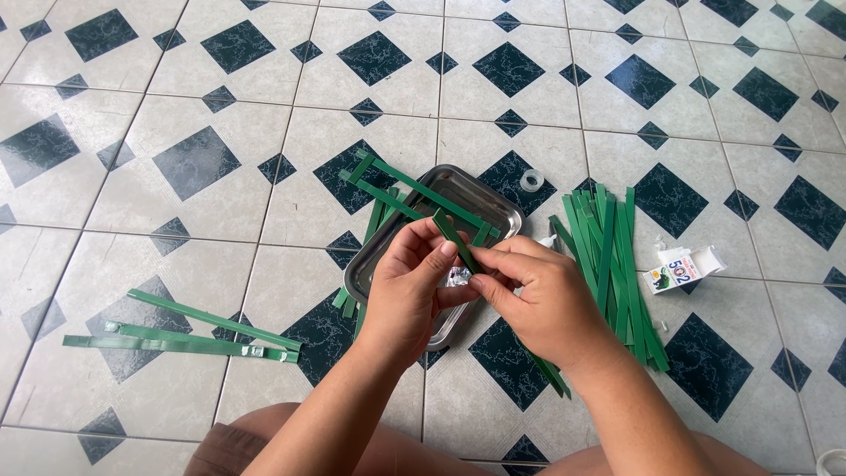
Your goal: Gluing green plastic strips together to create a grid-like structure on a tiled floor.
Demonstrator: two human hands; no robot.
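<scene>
Floor (220, 115): pale tiles with dark diamonds.
Grip: left hand (407, 286) and right hand (538, 304) both pinch one green strip (456, 240).
Below grip: steel tray (458, 189).
Right of grip: strip pile (612, 264), small box (683, 269).

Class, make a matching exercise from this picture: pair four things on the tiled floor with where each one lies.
Things:
1. Metal tray
2. Roll of clear tape
3. Small white box
4. Pile of green strips

Places:
A. Far right, beside the strip pile
B. Between the tray and the box
C. Under both hands, in the middle
D. Just beyond the tray's right corner

Pairs: 1-C, 2-D, 3-A, 4-B
</scene>
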